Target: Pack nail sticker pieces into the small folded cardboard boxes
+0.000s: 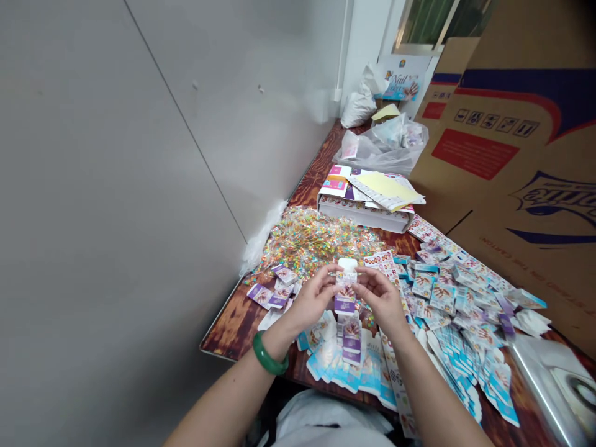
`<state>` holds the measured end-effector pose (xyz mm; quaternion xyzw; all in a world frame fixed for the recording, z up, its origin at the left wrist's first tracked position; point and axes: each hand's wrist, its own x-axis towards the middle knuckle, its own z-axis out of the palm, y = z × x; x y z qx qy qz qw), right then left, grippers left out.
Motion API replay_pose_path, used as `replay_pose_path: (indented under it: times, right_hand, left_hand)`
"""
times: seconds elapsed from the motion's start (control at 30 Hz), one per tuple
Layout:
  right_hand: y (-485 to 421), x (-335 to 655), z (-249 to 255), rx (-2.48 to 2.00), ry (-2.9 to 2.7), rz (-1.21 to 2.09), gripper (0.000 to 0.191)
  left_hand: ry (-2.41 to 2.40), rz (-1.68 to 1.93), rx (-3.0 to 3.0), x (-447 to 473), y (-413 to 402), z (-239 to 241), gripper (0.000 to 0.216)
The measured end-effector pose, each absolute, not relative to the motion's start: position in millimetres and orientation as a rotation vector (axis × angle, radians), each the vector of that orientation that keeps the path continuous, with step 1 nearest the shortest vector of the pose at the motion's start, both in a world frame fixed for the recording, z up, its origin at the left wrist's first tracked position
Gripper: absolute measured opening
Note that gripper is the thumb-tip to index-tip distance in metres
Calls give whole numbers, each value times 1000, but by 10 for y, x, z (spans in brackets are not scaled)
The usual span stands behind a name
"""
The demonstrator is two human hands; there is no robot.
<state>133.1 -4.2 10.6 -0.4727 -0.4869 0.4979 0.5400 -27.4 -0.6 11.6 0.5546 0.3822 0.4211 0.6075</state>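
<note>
Flat blue cartons [470, 366] heaped along the surface [233, 326] edge; above them, left hand [313, 298] and right hand [379, 297] each pinching one small purple box [345, 288]; candy packets [311, 239] beyond.

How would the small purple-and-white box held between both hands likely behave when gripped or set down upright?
The small box looks like thin printed card, so it is probably light and would dent if pinched hard. The left hand and right hand hold it by fingertips alone, suggesting little weight. Tall and narrow, with its top flap open, it may tip easily on the cluttered table.
</note>
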Motion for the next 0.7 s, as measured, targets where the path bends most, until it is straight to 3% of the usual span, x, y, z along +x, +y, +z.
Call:
replay_pose_path:
  times: [0.23, 0.43, 0.57, 0.7]
  right_hand:
    - [-84, 1351, 132, -1163, -1285, 1263, 23]
    - [-54, 1286, 101, -1170, -1246, 1193, 22]
    - [-47, 1204, 33, -1116, -1179, 1141, 42]
    - [-97, 1185, -39, -1198, -1364, 984, 18]
  left_hand:
    - [805, 768, 1301, -390, 33, 147, 22]
    - [1102, 859, 1692, -245, -122, 61, 74]
    - [1284, 898, 1951, -153, -185, -35, 54]
    - [1379, 847, 2080, -183, -181, -96, 52]
